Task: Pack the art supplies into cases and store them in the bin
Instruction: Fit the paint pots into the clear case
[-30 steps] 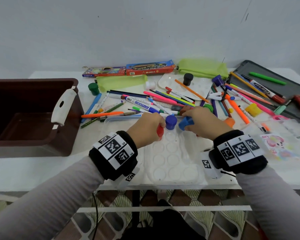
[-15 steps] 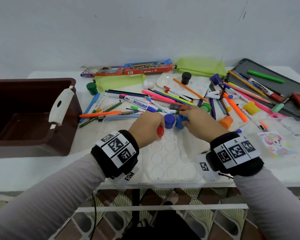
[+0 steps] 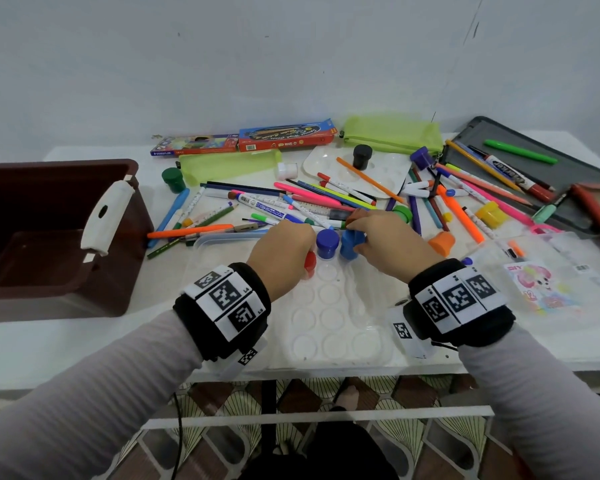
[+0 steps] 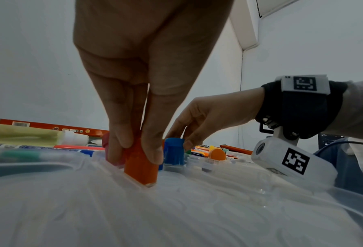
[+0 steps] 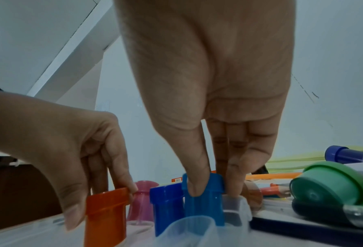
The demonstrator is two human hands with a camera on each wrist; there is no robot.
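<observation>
A clear plastic pot tray (image 3: 329, 320) with round wells lies at the table's front edge. My left hand (image 3: 284, 247) pinches a red-orange paint pot (image 3: 309, 263) between thumb and fingers and holds it upright on the tray (image 4: 197, 208); the same pot (image 4: 141, 170) fills the left wrist view. A dark blue pot (image 3: 327, 242) stands in the tray between my hands. My right hand (image 3: 385, 237) pinches a light blue pot (image 5: 205, 205) by its cap, right beside the dark blue pot (image 5: 165, 203). A pink pot (image 5: 142, 200) stands behind them.
A brown bin (image 3: 42, 237) with a white handle stands open at the left. Several pens and markers (image 3: 291, 206) lie scattered behind the tray. Loose orange (image 3: 442, 242), green (image 3: 402, 213) and yellow (image 3: 489, 213) pots sit to the right, near a black case (image 3: 568, 174). Green pouches (image 3: 392, 135) lie at the back.
My right hand has carried the light blue pot a little left and stood it against the dark blue pot. My left hand has stayed on the red-orange pot.
</observation>
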